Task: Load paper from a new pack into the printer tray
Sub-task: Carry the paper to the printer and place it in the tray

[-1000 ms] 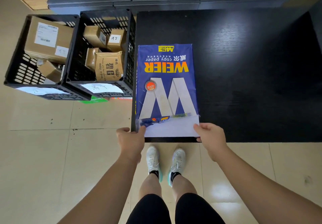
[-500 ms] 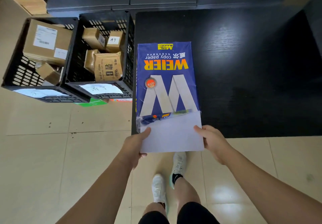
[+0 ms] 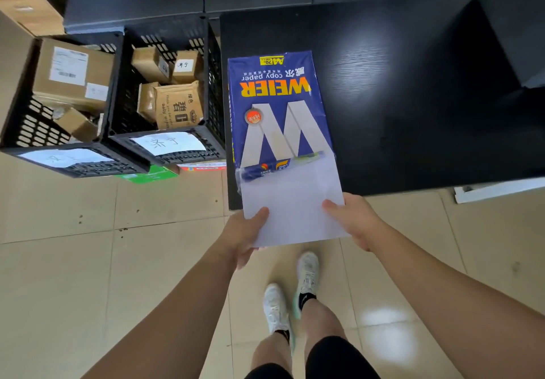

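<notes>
A blue "WEIER copy paper" pack (image 3: 275, 104) lies on the black table (image 3: 413, 98) near its left front corner, with its near end torn open. A stack of white paper (image 3: 292, 201) sticks out of that open end, past the table edge. My left hand (image 3: 243, 237) grips the stack's left near corner, thumb on top. My right hand (image 3: 354, 219) holds its right edge, thumb on top. No printer tray is in view.
Two black plastic crates (image 3: 165, 148) with cardboard parcels stand left of the table on a tiled floor. Dark cabinets run along the back. A dark block (image 3: 513, 30) sits at the table's right. My feet in white shoes are below the paper.
The white stack has slid further out of the pack toward me, held by both hands. I have stepped back and the camera has shifted slightly.
</notes>
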Available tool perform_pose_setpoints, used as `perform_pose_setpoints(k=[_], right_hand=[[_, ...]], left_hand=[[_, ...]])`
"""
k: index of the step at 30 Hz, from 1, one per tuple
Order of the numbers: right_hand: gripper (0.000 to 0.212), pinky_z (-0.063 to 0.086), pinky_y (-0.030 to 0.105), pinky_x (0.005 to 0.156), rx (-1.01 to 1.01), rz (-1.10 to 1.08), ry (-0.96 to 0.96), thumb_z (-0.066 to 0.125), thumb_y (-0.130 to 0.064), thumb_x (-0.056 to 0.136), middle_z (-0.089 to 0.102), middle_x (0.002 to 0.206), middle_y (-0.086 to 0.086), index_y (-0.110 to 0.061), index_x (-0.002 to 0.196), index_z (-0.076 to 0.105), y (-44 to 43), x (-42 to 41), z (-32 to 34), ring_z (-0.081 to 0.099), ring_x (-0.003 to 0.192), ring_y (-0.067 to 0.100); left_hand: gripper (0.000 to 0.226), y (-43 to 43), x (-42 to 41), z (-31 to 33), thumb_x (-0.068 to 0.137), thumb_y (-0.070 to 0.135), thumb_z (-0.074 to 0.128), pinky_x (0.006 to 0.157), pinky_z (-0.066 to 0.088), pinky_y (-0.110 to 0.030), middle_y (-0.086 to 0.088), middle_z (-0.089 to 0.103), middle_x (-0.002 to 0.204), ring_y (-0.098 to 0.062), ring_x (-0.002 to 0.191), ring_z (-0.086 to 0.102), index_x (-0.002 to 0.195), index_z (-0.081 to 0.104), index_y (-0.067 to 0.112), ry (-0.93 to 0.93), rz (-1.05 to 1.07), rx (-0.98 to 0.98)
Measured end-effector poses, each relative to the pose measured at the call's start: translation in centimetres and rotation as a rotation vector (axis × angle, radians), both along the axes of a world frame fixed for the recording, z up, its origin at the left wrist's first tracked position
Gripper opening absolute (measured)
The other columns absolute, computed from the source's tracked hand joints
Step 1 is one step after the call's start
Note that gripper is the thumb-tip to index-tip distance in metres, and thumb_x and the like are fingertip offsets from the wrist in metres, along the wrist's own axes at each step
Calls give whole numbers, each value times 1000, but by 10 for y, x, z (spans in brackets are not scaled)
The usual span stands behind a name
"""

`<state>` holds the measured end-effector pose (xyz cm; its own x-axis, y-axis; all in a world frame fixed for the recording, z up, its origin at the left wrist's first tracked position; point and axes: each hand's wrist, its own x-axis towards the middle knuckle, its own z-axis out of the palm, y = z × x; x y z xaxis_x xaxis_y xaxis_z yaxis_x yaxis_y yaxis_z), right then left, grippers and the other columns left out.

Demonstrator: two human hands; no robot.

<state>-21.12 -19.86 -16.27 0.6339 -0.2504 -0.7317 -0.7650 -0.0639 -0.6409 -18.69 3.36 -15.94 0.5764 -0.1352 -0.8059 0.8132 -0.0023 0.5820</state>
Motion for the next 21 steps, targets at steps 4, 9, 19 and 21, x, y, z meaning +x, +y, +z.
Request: perform_pose_setpoints(k=[4,9,19,21], right_hand=[[25,57,39,85,-27,10,0,62,-22,92,74,106,0,-16,114,70,5,-28,10,70,94,22],[19,51,26,63,-37,2,3,59,-19,93,72,99,-2,-20,109,69,5,-67,29,68,85,16],[13,55,30,67,-31,37,-34,60,-14,89,75,91,2,-19,90,72,-4,-159,63,70,79,21],[12,53,25,62,-13,12,-54,60,-13,90,73,86,-2,-17,92,72,-7,-175,78,68,74,16]], left_hand=[[41,4,-30,3,84,33,71,50,49,-25,-5,73,113,-25,89,68,121,62,15,-75,-31,16],[46,7,-66,8,84,29,73,92,54,-45,-2,72,119,-27,108,68,126,61,15,-93,-60,0],[57,-5,-168,48,77,36,73,93,53,-43,3,72,119,-23,109,67,130,59,21,-166,-47,22],[51,-10,-184,64,81,33,73,91,54,-43,4,72,117,-22,107,68,129,59,21,-191,-37,43]])
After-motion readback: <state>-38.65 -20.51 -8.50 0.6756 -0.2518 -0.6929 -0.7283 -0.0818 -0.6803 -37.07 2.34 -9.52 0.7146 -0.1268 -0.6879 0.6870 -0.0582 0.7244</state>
